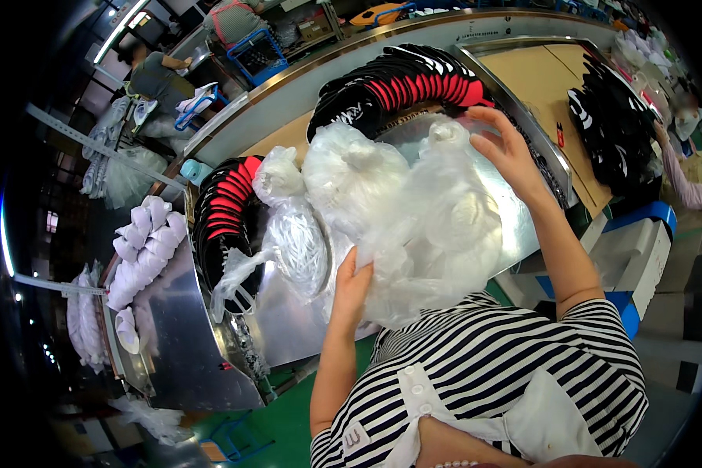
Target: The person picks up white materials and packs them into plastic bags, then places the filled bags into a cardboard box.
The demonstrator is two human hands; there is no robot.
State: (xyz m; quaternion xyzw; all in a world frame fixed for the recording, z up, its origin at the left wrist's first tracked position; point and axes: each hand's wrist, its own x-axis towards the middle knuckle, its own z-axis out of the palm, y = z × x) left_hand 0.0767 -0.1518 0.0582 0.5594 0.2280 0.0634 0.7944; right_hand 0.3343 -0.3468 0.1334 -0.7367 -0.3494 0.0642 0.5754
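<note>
A large clear plastic bag (pixel 437 234), bunched and crinkled, lies across the metal worktop right in front of me. My left hand (pixel 352 287) grips its near left side, thumb up, with the other fingers mostly hidden by the film. Beside the bag's knotted-looking top, my right hand (pixel 511 154) is raised with its fingers apart and curved; I cannot tell whether it touches the film. To the left are a full round plastic bag (pixel 351 168), a smaller bag (pixel 279 178) and a bag of pale strip-like pieces (pixel 296 246).
Fanned rows of black and red shoe uppers (pixel 413 82) curve behind the bags, with another row (pixel 230 199) at left. White curved pieces (pixel 144 249) lie on the left metal table (pixel 171 335). Black pieces (pixel 612 129) sit on cardboard at right. Other people work farther off.
</note>
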